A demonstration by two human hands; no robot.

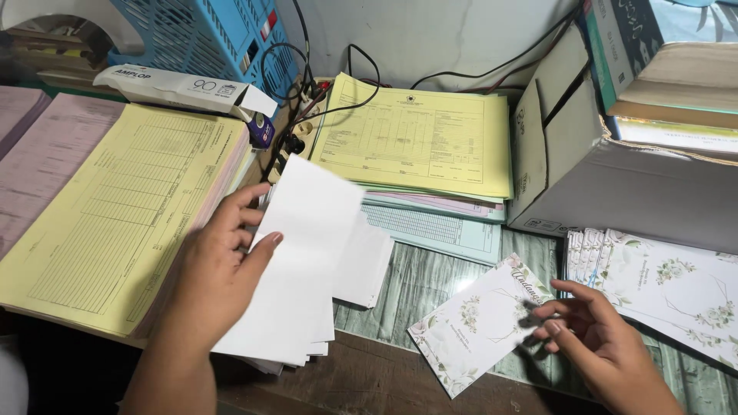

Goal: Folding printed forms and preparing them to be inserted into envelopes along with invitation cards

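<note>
We are gripping white paper stack [300,269] with left hand [219,269]; right hand [596,334] pinching corner of floral card [480,323], lying on table [384,376] just right of stack.

Yellow form stacks [115,207], blue crate [204,34], cardboard box [615,177], cables [307,100].
</note>
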